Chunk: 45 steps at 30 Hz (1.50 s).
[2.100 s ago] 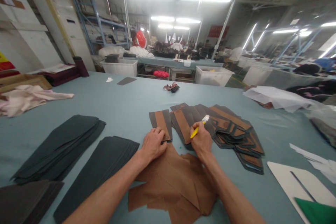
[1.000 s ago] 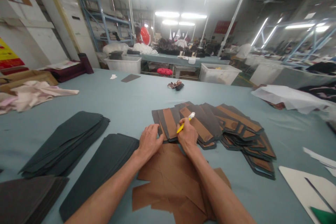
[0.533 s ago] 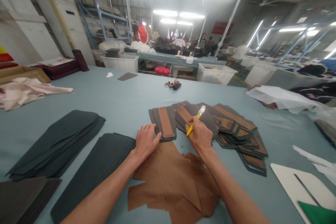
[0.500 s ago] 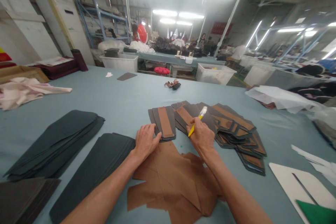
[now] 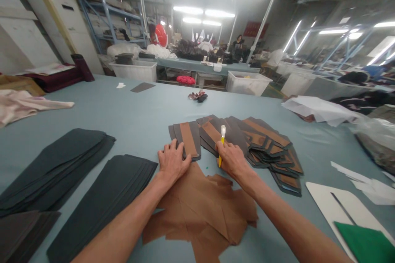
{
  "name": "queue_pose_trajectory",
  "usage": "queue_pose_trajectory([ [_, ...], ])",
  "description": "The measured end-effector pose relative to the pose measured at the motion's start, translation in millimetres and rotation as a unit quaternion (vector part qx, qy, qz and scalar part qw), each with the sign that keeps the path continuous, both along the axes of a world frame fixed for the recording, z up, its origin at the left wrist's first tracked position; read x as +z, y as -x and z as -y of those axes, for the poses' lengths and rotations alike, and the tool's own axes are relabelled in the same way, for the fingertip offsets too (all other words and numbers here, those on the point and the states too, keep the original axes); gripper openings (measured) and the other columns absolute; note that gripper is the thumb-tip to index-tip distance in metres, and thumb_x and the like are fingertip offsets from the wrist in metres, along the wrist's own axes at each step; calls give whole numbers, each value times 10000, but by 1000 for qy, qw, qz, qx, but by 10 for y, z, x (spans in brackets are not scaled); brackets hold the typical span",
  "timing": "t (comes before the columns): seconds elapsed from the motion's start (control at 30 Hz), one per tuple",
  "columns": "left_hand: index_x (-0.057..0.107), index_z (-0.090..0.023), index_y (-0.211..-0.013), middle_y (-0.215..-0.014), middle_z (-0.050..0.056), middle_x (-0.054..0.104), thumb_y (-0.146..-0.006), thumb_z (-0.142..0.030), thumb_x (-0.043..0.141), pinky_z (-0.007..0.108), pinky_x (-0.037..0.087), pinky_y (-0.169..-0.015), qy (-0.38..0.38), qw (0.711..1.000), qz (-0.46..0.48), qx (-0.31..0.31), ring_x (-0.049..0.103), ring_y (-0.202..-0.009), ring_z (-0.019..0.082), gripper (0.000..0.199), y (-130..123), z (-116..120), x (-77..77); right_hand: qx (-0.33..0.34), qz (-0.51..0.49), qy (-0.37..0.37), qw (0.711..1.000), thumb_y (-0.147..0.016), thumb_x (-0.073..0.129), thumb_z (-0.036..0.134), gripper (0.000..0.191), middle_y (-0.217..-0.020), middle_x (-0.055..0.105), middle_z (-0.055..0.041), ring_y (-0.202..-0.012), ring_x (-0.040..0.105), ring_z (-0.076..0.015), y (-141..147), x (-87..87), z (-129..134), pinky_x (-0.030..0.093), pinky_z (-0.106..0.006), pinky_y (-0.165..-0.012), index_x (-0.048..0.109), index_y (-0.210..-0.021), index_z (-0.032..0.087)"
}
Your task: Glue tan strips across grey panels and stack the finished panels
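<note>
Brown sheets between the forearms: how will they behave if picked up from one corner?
Brown sheets are probably floppy: they look thin, with creases and wavy edges. Likely light for their spread, since the pile looks shallow against the table. Probably won't lift as one: pieces overlap at odd angles, with nothing visibly binding them.

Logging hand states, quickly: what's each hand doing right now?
Left hand: open, resting on the brown-striped piece.
Right hand: closed, holding the yellow tool.

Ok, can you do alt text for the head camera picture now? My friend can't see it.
A person's right hand holds a yellow, white-ended tool near dark pieces; the left hand lies at the edge of a dark piece with a brown strip. Brown sheets lie in front on the table.
</note>
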<state>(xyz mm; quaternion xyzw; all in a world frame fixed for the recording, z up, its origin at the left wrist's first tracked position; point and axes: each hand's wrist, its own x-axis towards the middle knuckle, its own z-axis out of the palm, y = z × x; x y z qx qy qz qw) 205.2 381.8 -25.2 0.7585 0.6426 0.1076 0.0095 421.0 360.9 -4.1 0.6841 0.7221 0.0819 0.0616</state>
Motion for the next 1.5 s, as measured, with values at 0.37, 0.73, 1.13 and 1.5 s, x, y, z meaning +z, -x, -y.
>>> queue_pose_trajectory([
  [0.37, 629, -199, -1358, -1422, 118, 623, -1007, -460, 682, 560, 540, -1059, -7, 1000, -17, -11, 628, -1265, 306, 441, -12, -3, -4, -34, 50, 48, 997, -1027, 694, 396, 384, -1309, 675, -103, -1091, 703, -238, 213, -110, -101, 621, -444, -914, 642, -1338, 176],
  [0.73, 637, -195, -1346, -1422, 118, 629, -1007, -419, 696, 535, 565, -1042, -19, 999, 10, -42, 645, -1249, 292, 410, 32, -58, -95, -41, 59, 53, 996, -1025, 696, 395, 390, -1315, 672, -104, -1100, 701, -241, 171, -89, -128, 619, -448, -920, 640, -1342, 175],
  [1.13, 638, -192, -1341, -1404, 116, 638, -1010, -405, 697, 521, 579, -1022, -19, 996, 46, -75, 660, -1221, 283, 398, -117, -181, -178, -31, 23, 43, 998, -1020, 704, 392, 399, -1326, 669, -108, -1113, 698, -247, 76, -16, -82, 615, -455, -931, 638, -1347, 174],
  [1.5, 637, -192, -1342, -1398, 115, 641, -1010, -402, 697, 517, 586, -1013, -14, 993, 85, -86, 666, -1208, 280, 398, -135, -292, -173, -25, -40, 1, 999, -1022, 702, 386, 381, -1313, 675, -102, -1106, 701, -243, 13, 23, -80, 617, -453, -928, 645, -1334, 175],
])
